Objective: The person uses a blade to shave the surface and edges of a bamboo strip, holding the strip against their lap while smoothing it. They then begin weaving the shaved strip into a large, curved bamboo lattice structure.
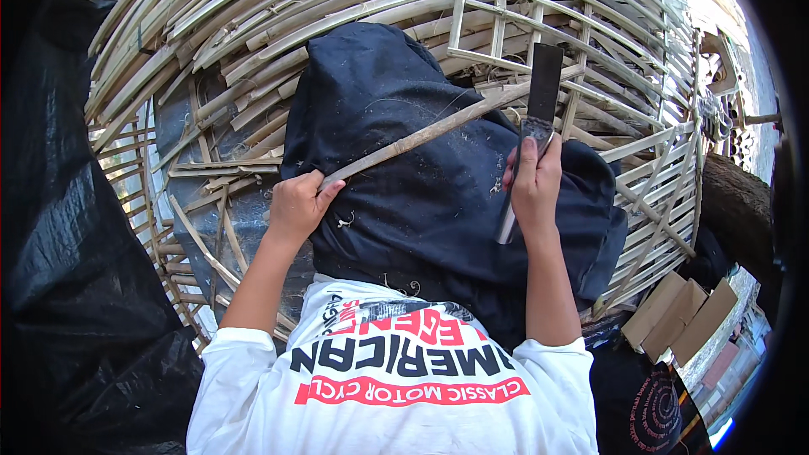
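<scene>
My left hand (297,205) is closed round the near end of a long bamboo strip (421,133). The strip slants up and to the right across my lap, and its far end passes close to the blade of a broad knife (545,84). My right hand (537,175) grips that knife upright, its dark rectangular blade pointing away from me and the pale end of its handle sticking out below my fingers. Whether the blade touches the strip, I cannot tell. Dark cloth (396,211) covers my legs beneath both hands, with thin shavings scattered on it.
Split bamboo strips (337,4) lie piled beyond my lap. A bamboo lattice (522,13) rests at the far right, with more slatted bamboo (649,211) nearer. Black sheeting (84,244) hangs on the left. An opened cardboard box (678,316) and a log (735,206) are on the right.
</scene>
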### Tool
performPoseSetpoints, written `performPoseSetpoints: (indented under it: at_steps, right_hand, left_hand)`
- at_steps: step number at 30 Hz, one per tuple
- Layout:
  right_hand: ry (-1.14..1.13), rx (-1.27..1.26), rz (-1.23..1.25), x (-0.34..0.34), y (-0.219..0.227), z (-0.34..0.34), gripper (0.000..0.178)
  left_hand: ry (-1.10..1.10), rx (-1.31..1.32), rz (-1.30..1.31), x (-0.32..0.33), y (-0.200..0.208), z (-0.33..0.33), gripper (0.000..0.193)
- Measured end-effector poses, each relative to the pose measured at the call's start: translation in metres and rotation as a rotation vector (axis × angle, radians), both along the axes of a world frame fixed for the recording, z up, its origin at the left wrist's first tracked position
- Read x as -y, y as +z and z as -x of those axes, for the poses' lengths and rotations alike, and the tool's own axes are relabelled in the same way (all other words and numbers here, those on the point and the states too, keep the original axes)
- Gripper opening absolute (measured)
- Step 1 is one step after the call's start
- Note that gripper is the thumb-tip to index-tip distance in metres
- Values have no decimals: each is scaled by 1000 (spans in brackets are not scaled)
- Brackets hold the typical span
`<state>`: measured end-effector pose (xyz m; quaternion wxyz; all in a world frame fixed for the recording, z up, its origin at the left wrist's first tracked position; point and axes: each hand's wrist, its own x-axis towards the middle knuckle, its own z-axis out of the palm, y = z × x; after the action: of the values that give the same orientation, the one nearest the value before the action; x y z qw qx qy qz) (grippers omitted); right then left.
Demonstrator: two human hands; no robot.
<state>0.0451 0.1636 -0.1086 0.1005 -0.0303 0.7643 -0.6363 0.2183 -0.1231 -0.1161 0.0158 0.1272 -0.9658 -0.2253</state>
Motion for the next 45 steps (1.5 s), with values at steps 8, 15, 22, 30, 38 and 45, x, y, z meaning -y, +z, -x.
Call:
performPoseSetpoints:
  at_steps: [8, 15, 22, 30, 38, 45]
  right_hand:
    - [275, 45, -148, 11, 9, -13, 19]
    - [283, -29, -209, 25, -9, -30, 19]
    - [165, 25, -136, 25, -5, -23, 21]
    - [77, 102, -53, 34, -11, -37, 23]
    - [273, 64, -192, 33, -18, -31, 23]
    - [133, 21, -92, 35, 6, -16, 19]
  left_hand:
    - [-18, -33, 1, 0, -8, -2, 51]
    - [-24, -51, -17, 0, -12, 4, 50]
    - [-25, -43, -26, 1, -16, -2, 48]
    - [-46, -80, -13, -2, -13, 1, 43]
    - [-37, -48, 19, -5, -13, 2, 42]
    - [-80, -74, 16, 0, -20, -4, 39]
